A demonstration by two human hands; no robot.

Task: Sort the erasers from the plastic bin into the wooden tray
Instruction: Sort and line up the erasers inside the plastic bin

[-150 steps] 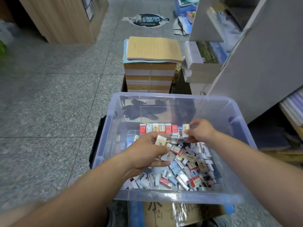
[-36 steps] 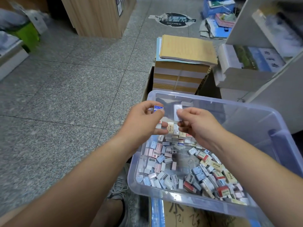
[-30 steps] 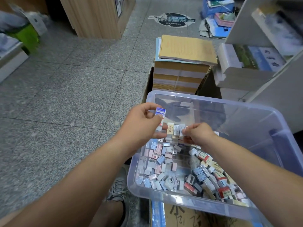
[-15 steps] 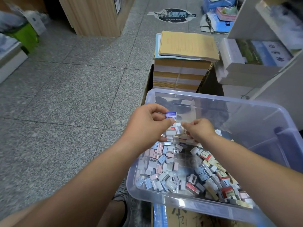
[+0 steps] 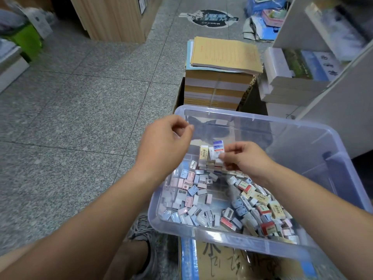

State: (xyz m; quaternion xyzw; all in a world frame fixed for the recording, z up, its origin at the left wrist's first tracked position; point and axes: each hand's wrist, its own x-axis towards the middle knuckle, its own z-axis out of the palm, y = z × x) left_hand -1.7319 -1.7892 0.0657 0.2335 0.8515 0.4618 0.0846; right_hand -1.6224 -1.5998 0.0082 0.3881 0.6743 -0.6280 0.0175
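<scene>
Illumination is even, diffuse and moderately bright; its source is not in view. Shadows are soft and faint. The plastic bin [image 5: 252,120] shows pale glare streaks along its clear rim and far wall. The centre is acceptably sharp. The shelf [image 5: 333,33] at upper right and the green item [image 5: 26,41] at upper left are smeared. Wide-angle distortion bends the floor [image 5: 80,98] tile lines near the frame edges.

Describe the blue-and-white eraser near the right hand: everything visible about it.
The blue-and-white eraser is a small rectangular block in a printed wrapper, blue bands above, white below. It stands upright at the right end of a short row of upright erasers inside the clear plastic bin. The right hand pinches its lower edge; the print is unreadable.
</scene>
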